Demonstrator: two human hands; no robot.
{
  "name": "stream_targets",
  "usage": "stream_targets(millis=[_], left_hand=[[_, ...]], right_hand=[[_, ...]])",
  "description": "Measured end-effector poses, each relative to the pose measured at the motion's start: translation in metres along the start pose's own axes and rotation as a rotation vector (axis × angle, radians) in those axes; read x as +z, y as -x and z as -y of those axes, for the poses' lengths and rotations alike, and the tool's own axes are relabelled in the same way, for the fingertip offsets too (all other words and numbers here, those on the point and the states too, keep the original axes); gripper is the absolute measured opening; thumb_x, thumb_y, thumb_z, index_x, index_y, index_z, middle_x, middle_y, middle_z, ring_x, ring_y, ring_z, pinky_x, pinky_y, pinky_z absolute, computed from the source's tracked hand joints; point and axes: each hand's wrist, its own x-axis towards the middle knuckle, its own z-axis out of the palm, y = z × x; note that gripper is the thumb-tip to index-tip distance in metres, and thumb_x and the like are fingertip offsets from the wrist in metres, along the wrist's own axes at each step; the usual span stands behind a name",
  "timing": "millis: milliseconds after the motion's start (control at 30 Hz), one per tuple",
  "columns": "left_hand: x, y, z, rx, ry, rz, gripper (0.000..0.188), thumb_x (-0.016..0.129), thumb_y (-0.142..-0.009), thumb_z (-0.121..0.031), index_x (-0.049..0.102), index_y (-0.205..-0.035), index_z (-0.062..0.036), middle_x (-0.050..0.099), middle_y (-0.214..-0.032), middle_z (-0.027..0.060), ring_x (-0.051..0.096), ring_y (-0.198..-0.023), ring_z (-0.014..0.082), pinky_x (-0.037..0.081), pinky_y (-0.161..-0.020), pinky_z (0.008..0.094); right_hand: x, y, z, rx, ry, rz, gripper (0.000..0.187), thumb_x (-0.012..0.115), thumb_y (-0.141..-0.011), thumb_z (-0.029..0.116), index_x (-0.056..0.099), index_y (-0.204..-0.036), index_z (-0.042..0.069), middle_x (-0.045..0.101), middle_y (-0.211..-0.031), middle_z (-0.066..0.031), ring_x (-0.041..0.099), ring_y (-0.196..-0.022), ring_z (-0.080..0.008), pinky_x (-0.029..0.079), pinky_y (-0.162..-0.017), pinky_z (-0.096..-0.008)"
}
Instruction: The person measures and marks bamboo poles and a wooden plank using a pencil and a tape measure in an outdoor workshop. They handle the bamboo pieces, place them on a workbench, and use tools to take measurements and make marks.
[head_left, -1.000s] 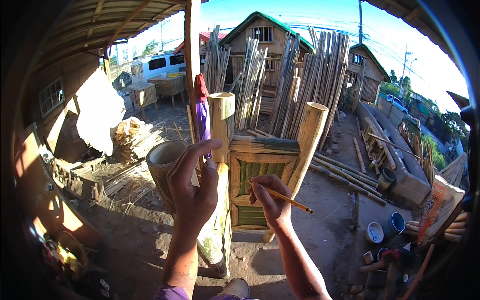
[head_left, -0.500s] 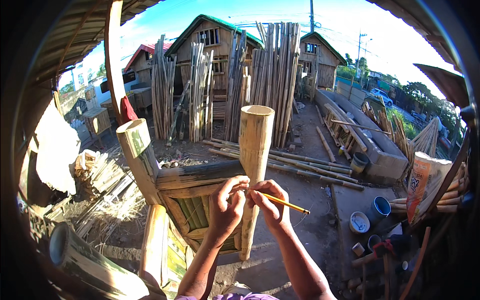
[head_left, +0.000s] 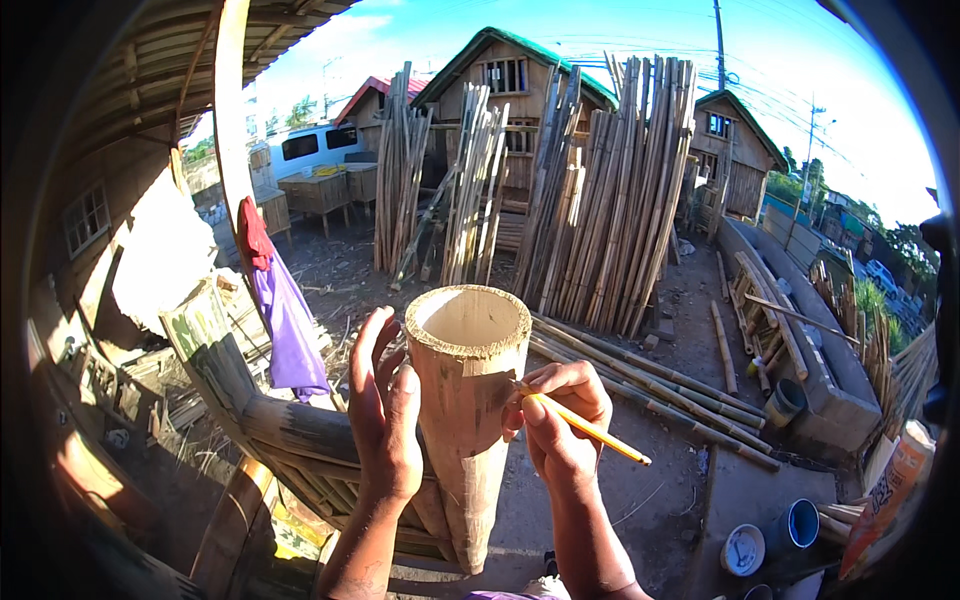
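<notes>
A thick bamboo post (head_left: 467, 400) with a hollow, rough-cut top stands upright right before me, part of a bamboo frame. My right hand (head_left: 565, 425) pinches a yellow pencil (head_left: 600, 433), its tip end close to the post's right side. On the post's left side my left hand (head_left: 383, 410) is held upright, fingers extended and thumb apart, alongside the bamboo and holding nothing. A dark horizontal bamboo rail (head_left: 300, 425) runs from this post to a second bamboo post (head_left: 212, 345) at the left.
Long bamboo poles (head_left: 660, 390) lie on the ground beyond the post. Bundles of upright poles (head_left: 625, 200) lean before a wooden hut (head_left: 480, 85). Purple cloth (head_left: 288, 325) hangs at the left. A blue bucket (head_left: 803, 522) and a white bucket (head_left: 743, 550) stand lower right.
My view has moved nearer the post and turned left. The left hand has come away from the right and opened beside the post; the pencil has moved to the post's right side.
</notes>
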Motion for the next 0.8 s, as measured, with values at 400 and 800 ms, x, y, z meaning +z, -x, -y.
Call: stream_targets(millis=[400,800], left_hand=[[0.072,0.001,0.003,-0.105,-0.137,-0.475,0.055,0.051,-0.097,-0.041,0.052,-0.134,0.0006,0.06,-0.127,0.0107,0.054,-0.118,0.0202,0.04,-0.105,0.0374],[0.079,-0.005,0.002,-0.151,-0.198,-0.723,0.05,0.049,-0.094,-0.041,0.063,-0.12,-0.0007,0.068,-0.11,0.0105,0.064,-0.102,0.0199,0.048,-0.092,0.0341]], right_hand=[[-0.076,-0.088,-0.038,0.211,-0.403,0.459,0.013,0.067,-0.086,-0.006,0.058,-0.095,-0.003,0.069,-0.089,-0.0153,0.065,-0.074,-0.0128,0.055,-0.067,-0.0272],[-0.079,-0.109,-0.058,0.101,-0.508,0.61,0.011,0.065,-0.09,-0.002,0.055,-0.093,0.0,0.066,-0.079,-0.009,0.062,-0.065,-0.0085,0.053,-0.06,-0.0247]])
